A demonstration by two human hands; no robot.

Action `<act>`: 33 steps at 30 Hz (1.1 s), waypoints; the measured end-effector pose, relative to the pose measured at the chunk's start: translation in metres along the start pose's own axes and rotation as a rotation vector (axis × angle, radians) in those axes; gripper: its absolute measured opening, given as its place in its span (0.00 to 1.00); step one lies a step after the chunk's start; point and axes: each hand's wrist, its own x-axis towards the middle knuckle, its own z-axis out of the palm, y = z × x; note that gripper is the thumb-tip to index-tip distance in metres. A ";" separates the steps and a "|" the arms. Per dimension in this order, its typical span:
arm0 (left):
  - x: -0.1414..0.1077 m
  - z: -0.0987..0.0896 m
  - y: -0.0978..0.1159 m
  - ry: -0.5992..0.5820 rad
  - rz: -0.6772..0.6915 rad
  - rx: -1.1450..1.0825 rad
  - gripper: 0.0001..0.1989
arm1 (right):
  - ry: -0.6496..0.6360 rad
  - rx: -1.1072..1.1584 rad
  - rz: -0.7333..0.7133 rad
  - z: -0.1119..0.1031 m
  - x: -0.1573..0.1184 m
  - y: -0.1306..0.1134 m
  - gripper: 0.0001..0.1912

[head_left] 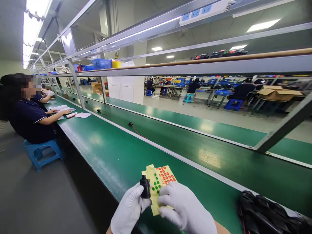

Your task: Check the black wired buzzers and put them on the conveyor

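Note:
My left hand [130, 208], in a white glove, is closed round a black cylindrical part [145, 187] with a thin black cable hanging down. Yellow backing sheets [154, 204] with green and red round stickers [166, 174] stand just behind and to the right of that part. My right hand [181, 206], also gloved in white, is at the lower right of the sheets, its fingers curled over them. Its fingertips overlap the sheet edge, and whether they grip it cannot be made out.
A green bench [102, 143] runs away to the left. Black bundled parts [268, 214] lie at the lower right. Small black parts [131, 124] sit on the middle belt. A seated person [31, 110] with papers [83, 115] is at the left. Metal posts [76, 84] hold a shelf.

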 end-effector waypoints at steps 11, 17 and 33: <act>0.012 0.038 -0.036 0.092 -0.092 0.306 0.22 | 0.304 -0.206 0.350 -0.008 -0.050 0.001 0.13; 0.030 0.024 -0.058 0.071 -0.108 0.501 0.21 | 0.329 0.040 0.542 -0.028 -0.075 -0.002 0.09; 0.031 0.063 -0.074 -0.066 0.008 0.796 0.19 | 0.465 1.398 0.756 -0.055 -0.109 0.015 0.23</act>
